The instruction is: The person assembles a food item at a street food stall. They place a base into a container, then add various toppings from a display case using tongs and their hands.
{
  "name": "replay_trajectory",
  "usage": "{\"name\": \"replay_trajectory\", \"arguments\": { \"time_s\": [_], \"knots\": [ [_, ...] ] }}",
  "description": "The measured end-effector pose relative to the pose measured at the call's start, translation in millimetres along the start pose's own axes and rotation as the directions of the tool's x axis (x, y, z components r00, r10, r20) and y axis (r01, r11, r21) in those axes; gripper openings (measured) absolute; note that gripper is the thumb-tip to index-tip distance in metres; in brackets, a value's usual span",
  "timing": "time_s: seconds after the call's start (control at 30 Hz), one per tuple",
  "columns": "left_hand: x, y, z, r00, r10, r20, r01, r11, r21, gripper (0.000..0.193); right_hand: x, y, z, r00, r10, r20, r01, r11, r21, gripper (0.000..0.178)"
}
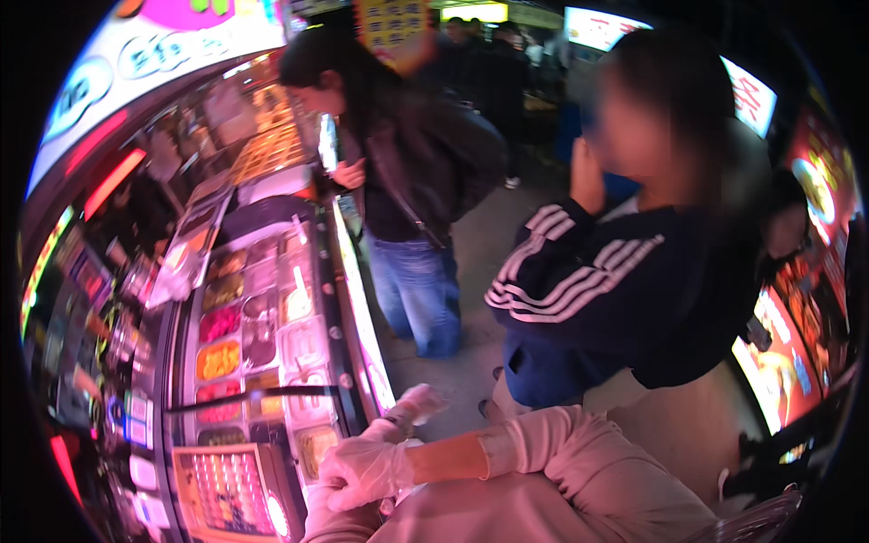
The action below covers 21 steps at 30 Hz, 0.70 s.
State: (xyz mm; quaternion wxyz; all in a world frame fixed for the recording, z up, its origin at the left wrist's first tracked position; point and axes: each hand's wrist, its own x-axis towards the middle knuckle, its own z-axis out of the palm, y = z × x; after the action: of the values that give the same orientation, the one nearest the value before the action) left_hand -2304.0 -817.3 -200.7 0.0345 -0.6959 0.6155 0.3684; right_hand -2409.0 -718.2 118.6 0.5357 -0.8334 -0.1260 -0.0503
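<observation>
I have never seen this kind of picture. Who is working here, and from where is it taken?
No machine works here: a camera on a person's head looks down, and its wide lens bends straight edges. The person's left hand and right hand wear thin, pale gloves. The right one is curled near the left forearm; I cannot make out anything held. On the left, a counter carries food trays, one with orange food. Other people stand nearby.
</observation>
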Motion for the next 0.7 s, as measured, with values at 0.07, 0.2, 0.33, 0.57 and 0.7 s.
{"name": "replay_trajectory", "arguments": {
  "time_s": [0.07,0.2,0.33,0.57,0.7],
  "knots": [
    [10.5,-39.8,-12.5,0.986,-0.146,-0.075,0.148,0.989,0.027,0.034,-1.2,0.1,10.1,0.995,-0.021,-0.097,0.035,0.989,0.142,0.023],
    [10.4,-100.8,-58.9,0.895,-0.360,-0.264,0.348,0.933,-0.096,0.034,8.4,34.8,17.1,0.982,-0.103,-0.157,0.092,0.993,-0.079,0.014],
    [-0.8,-123.1,-102.1,0.780,-0.458,-0.427,0.265,0.860,-0.436,0.034,8.6,33.3,24.2,0.876,-0.156,-0.456,0.124,0.987,-0.100,0.013],
    [-55.3,-119.1,-188.2,0.592,-0.553,-0.585,-0.437,0.390,-0.811,0.034,2.8,-42.7,-3.6,0.971,-0.060,-0.233,0.185,0.804,0.565,0.017],
    [-105.6,-120.0,-238.3,0.475,-0.594,-0.649,-0.718,0.164,-0.676,0.035,-16.2,-61.0,-10.5,0.965,-0.071,0.254,-0.181,0.522,0.834,0.018]
  ]
}}
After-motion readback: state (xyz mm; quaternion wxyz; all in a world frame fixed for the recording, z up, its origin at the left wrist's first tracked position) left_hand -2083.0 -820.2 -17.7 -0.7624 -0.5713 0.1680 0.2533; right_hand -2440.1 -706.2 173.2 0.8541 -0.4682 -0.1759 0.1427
